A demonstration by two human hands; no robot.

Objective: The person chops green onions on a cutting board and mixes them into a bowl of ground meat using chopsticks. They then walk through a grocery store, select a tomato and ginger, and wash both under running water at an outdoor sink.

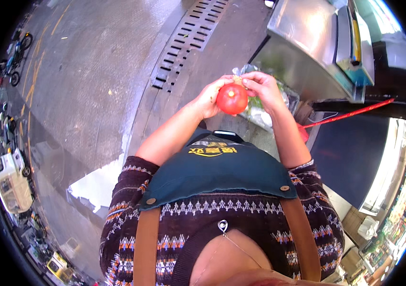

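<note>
A round red tomato (232, 99) with a pale spot on top is held in front of the apron, in my left hand (210, 97), whose fingers wrap round its left side and underside. Just beyond it is a small tan, rough-looking piece (238, 80), too small to tell what it is. My right hand (263, 87) pinches at this piece with thumb and forefinger. Beneath and behind the right hand lies clear plastic (260, 113) with green leaves and something white, partly hidden by the hand and wrist.
A stainless steel cabinet (299, 43) stands at the upper right. A red strap (349, 113) stretches across the right side, above a dark panel (346, 157). A slotted drain cover (185, 41) is set in the pavement. Motorbikes and a small white vehicle (11, 182) stand far left.
</note>
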